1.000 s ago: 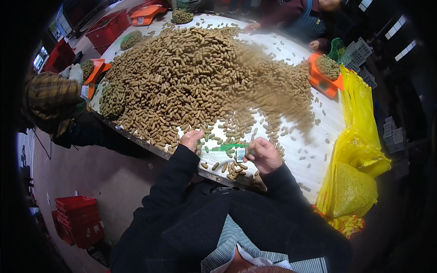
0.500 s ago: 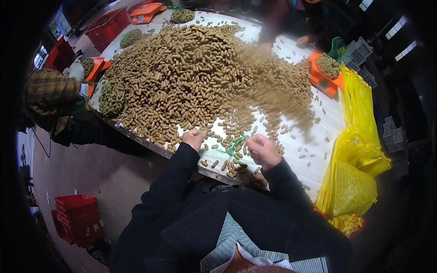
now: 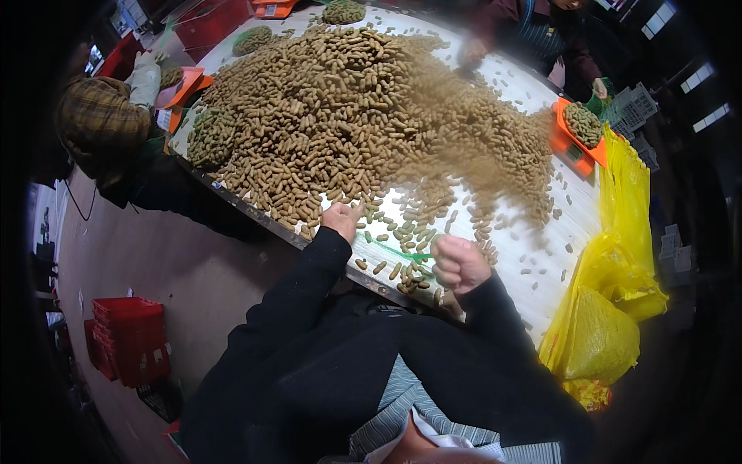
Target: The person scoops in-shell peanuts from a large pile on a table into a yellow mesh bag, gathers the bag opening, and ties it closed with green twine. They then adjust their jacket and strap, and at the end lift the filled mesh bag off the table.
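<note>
My left hand (image 3: 341,220) is closed in a pinch at the near edge of a big heap of peanuts (image 3: 309,116). A thin length of green mesh netting (image 3: 398,252) stretches from beside it across to my right hand (image 3: 461,264), which is closed in a fist around the other end. Beneath the netting, several peanuts lie at the table's near edge, beside my right wrist; whether the net encloses them I cannot tell. More loose peanuts (image 3: 413,231) lie between my hands and the heap.
Yellow sacks (image 3: 610,255) hang over the table's right edge. An orange scale (image 3: 573,147) bears a netted bag of peanuts (image 3: 583,124). Co-workers stand at the left and far right. Red crates (image 3: 131,340) are stacked on the floor. The white tabletop (image 3: 533,290) shows at right.
The green netting, looped by my right hand before, is now drawn out toward my left hand. The far-right person's hand has moved to the netting near the scale. The view has shifted slightly.
</note>
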Action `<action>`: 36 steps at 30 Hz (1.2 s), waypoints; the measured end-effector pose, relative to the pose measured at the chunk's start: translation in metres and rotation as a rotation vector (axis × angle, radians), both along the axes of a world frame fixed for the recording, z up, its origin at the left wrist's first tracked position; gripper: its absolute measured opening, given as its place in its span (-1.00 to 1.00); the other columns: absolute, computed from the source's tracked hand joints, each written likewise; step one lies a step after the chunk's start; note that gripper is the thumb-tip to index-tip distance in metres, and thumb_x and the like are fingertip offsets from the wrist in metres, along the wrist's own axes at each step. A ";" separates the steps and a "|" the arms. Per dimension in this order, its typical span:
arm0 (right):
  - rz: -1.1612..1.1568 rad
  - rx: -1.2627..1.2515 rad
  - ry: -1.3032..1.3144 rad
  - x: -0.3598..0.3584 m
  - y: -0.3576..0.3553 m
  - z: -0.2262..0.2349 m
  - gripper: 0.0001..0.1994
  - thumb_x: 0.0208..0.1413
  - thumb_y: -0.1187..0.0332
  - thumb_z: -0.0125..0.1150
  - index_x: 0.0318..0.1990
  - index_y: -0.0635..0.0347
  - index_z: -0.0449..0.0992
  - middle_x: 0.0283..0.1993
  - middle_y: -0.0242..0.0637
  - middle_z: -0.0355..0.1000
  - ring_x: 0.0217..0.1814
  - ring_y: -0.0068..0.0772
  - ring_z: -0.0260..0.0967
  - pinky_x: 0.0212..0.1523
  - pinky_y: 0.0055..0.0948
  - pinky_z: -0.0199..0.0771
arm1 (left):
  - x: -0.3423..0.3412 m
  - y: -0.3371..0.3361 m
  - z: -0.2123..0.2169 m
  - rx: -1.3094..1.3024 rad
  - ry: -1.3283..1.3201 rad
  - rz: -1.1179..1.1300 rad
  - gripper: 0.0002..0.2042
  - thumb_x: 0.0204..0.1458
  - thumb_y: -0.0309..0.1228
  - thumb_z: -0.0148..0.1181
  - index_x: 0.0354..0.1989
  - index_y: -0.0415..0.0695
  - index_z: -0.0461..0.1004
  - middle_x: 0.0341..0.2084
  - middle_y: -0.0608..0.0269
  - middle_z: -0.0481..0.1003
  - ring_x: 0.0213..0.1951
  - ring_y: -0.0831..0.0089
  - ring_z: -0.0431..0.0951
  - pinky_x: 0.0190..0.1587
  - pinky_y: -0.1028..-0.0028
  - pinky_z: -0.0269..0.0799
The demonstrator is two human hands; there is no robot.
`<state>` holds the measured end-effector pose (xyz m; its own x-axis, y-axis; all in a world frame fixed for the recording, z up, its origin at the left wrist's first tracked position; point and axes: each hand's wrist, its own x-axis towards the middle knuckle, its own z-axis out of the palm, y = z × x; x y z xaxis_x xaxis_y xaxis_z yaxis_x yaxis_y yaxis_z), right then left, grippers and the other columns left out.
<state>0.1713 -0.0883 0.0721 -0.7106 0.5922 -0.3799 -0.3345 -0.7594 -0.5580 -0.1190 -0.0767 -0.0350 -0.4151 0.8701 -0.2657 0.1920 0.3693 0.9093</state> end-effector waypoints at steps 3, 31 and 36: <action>0.207 0.234 -0.308 -0.022 -0.019 0.002 -0.85 0.20 0.34 0.22 -0.29 0.25 0.51 -0.57 -0.49 0.27 -0.60 -0.73 0.08 -0.59 -0.65 0.05 | -0.011 0.018 0.012 -0.131 -0.565 0.296 -0.51 0.20 0.00 0.16 -0.26 -0.34 0.48 -0.68 0.37 0.29 -0.61 0.50 0.30 -0.56 0.43 0.24; 0.336 0.619 0.743 -0.100 -0.006 0.104 -0.45 0.37 0.05 -0.07 -0.39 0.47 0.52 -0.49 -0.06 0.40 -0.57 -0.21 0.36 -0.55 -0.34 0.39 | 0.006 0.079 0.092 0.433 -1.684 0.065 -0.54 0.32 0.08 -0.22 -0.40 -0.02 0.39 -0.54 0.39 0.35 -0.45 0.36 0.38 -0.31 0.25 0.37; -0.384 1.417 -0.043 -0.119 0.008 0.092 -0.40 0.38 -0.10 -0.22 0.07 0.31 0.49 0.00 -0.04 0.46 -0.02 -0.19 0.43 0.01 -0.24 0.40 | 0.001 0.065 0.077 0.506 -1.594 0.373 -0.52 0.36 0.00 -0.28 0.27 -0.03 0.25 0.04 0.07 0.42 0.07 0.17 0.41 0.12 0.13 0.39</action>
<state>0.0519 -0.0805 0.1641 -0.4299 0.6258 0.6509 -0.3498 0.5492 -0.7590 -0.1180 -0.0113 0.0421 -0.2178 0.9163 -0.3360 -0.9741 -0.1826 0.1332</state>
